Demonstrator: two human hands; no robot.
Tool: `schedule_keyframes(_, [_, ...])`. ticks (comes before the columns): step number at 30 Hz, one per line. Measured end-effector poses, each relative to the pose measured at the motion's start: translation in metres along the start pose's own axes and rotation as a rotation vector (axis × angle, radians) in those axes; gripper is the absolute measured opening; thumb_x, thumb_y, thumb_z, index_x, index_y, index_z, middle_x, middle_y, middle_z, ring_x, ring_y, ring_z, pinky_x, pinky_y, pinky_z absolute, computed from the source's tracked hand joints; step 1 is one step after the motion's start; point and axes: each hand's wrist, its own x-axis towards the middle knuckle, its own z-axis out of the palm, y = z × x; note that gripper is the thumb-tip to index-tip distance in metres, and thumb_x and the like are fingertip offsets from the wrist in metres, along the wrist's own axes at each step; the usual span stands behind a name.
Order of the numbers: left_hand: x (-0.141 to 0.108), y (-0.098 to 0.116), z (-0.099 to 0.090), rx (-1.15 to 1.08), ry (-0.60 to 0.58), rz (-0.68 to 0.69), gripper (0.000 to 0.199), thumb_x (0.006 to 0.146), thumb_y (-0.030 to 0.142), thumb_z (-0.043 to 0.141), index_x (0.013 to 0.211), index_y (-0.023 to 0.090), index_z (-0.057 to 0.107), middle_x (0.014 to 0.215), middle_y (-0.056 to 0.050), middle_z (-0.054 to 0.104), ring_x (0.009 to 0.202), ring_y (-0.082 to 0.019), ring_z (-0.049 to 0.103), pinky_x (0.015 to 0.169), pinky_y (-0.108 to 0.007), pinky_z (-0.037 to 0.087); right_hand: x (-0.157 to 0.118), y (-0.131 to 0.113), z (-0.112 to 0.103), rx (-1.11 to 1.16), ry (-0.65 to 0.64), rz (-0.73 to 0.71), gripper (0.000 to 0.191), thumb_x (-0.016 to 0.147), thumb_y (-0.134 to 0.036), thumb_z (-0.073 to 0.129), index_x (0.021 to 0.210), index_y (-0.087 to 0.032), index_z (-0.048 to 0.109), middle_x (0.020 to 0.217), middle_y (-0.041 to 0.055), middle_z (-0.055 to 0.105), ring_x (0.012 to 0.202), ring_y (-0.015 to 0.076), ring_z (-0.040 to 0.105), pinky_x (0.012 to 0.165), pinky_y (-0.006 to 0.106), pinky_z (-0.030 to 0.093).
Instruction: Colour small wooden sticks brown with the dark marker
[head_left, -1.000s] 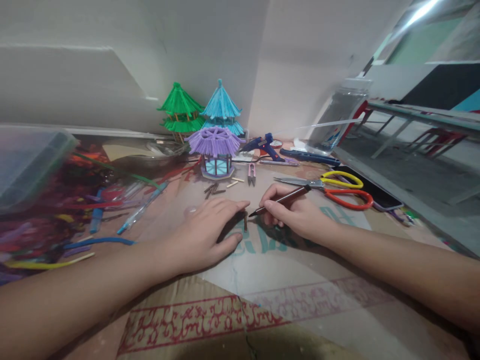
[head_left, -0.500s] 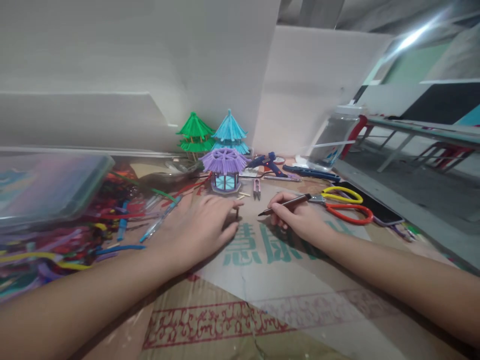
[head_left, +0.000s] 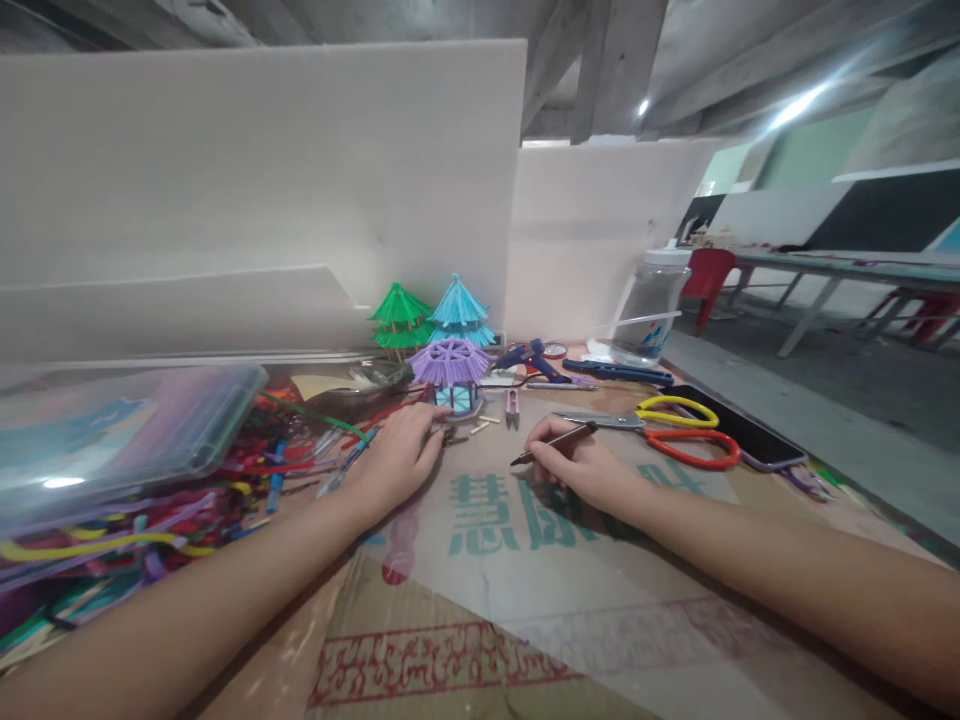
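My left hand rests low over the table, its fingers stretched toward the base of a small purple-roofed pavilion model. The thumb and fingers are apart. Small dark sticks lie right by the fingertips; whether any finger touches them is unclear. In my right hand a dark pen is gripped, tip pointing left above a clear sheet over green printed characters. Short pale sticks and pink-handled thread snips lie between the hands, farther back.
Green and blue pavilion models stand behind. Scissors, a phone, a utility knife, a glue gun and a clear bottle are rightward. A plastic box sits over colourful pipe cleaners at left.
The view has tilted up. My left hand has moved away from me and left, toward the purple model; the dark stick under its finger no longer shows there. My right hand keeps the pen.
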Motion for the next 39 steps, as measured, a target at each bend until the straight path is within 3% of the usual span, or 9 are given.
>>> schedule_keyframes(4, [0.009,-0.018,0.0,-0.035,0.148,-0.122,0.03,0.094,0.019,0.038,0.109,0.017,0.064,0.105,-0.01,0.068,0.107,-0.026,0.062,0.101,-0.045,0.046,-0.002,0.003,0.001,-0.108,-0.002,-0.076,0.013,0.09,-0.032,0.057,0.086,-0.02,0.057,0.066,-0.001,0.06,0.062,0.0154,0.058,0.06,0.028,0.045])
schedule_keyframes(6, [0.014,-0.028,0.002,-0.061,0.189,-0.196,0.031,0.092,0.018,0.037,0.11,0.015,0.062,0.109,-0.012,0.068,0.106,-0.026,0.063,0.1,-0.045,0.049,-0.004,0.006,0.002,-0.151,-0.017,-0.135,0.011,0.09,-0.03,0.057,0.086,-0.02,0.058,0.068,-0.0002,0.061,0.063,0.0155,0.058,0.06,0.028,0.045])
schedule_keyframes(12, [0.016,-0.033,0.006,-0.138,0.133,-0.268,0.026,0.092,0.022,0.041,0.106,0.016,0.062,0.105,-0.01,0.071,0.1,-0.025,0.067,0.094,-0.042,0.054,-0.011,0.011,0.0,-0.219,-0.107,-0.277,0.011,0.091,-0.029,0.058,0.093,-0.019,0.062,0.077,0.0033,0.07,0.069,0.0169,0.065,0.064,0.028,0.049])
schedule_keyframes(20, [0.011,-0.025,0.008,-0.218,0.041,-0.198,0.029,0.096,0.024,0.038,0.114,0.018,0.06,0.105,-0.008,0.069,0.093,-0.02,0.069,0.083,-0.035,0.059,-0.013,0.007,0.0,-0.341,-0.104,-0.379,0.014,0.092,-0.03,0.055,0.089,-0.019,0.063,0.074,0.0048,0.071,0.061,0.0157,0.064,0.057,0.025,0.046])
schedule_keyframes(24, [0.011,-0.025,0.009,-0.2,0.041,-0.143,0.028,0.096,0.025,0.041,0.115,0.018,0.06,0.109,-0.009,0.069,0.102,-0.021,0.068,0.093,-0.037,0.056,-0.012,0.008,0.0,-0.359,-0.103,-0.407,0.014,0.093,-0.03,0.055,0.089,-0.019,0.063,0.074,0.0048,0.071,0.061,0.0157,0.064,0.057,0.025,0.047])
schedule_keyframes(27, [0.011,-0.025,0.008,-0.148,0.06,-0.099,0.026,0.096,0.025,0.044,0.114,0.017,0.061,0.116,-0.011,0.068,0.112,-0.023,0.064,0.101,-0.04,0.051,-0.012,0.009,0.0,-0.356,-0.105,-0.401,0.014,0.094,-0.03,0.055,0.09,-0.019,0.063,0.076,0.0048,0.071,0.062,0.015,0.064,0.058,0.025,0.047])
schedule_keyframes(31, [0.009,-0.019,0.005,-0.054,0.058,-0.032,0.024,0.096,0.025,0.047,0.113,0.017,0.062,0.115,-0.011,0.068,0.112,-0.025,0.062,0.099,-0.043,0.05,-0.012,0.008,0.001,-0.358,-0.096,-0.4,0.016,0.094,-0.031,0.055,0.092,-0.018,0.064,0.078,0.0058,0.072,0.063,0.0155,0.066,0.058,0.025,0.049])
schedule_keyframes(39, [0.006,0.012,-0.002,0.216,-0.109,0.169,0.022,0.097,0.033,0.056,0.109,0.021,0.07,0.11,-0.009,0.071,0.11,-0.026,0.06,0.104,-0.044,0.042,-0.012,0.012,0.0,-0.316,-0.093,-0.483,0.021,0.097,-0.03,0.054,0.105,-0.019,0.07,0.095,0.0085,0.076,0.079,0.0187,0.069,0.073,0.03,0.053])
